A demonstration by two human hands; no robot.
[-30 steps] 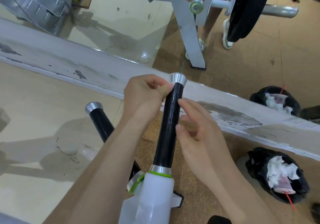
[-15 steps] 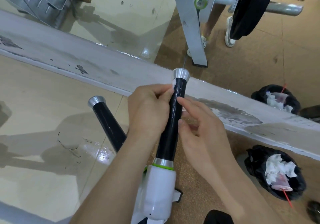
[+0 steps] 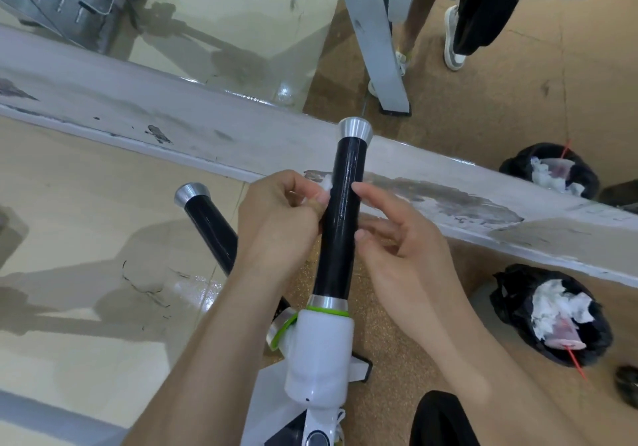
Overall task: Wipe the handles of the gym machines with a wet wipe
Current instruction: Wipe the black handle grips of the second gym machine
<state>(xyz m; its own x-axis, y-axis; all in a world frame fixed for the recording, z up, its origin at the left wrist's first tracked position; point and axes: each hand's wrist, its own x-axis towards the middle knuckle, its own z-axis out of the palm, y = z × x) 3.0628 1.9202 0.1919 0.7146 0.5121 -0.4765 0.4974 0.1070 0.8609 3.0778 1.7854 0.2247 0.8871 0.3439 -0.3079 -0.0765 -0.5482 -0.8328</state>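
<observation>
Handles, black, cylindrical, silver-capped: two, namely central handle (image 3: 340,217) and second handle (image 3: 210,224) at 9 o'clock. One white crumpled wet wipe (image 3: 326,181), pinched by left hand (image 3: 276,217) against central handle's left side. Right hand (image 3: 404,238): fingers relaxed, beside handle's right. One black waste bag (image 3: 552,311) at 4 o'clock.

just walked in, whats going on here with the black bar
A person is wiping a gym machine's glossy black cylindrical handle, which has a silver end cap. Their left hand pinches a small white wet wipe against the handle's left side, below the cap. The right hand is open, fingers loose at the handle's right side. A second black handle on the left is untouched.
</observation>
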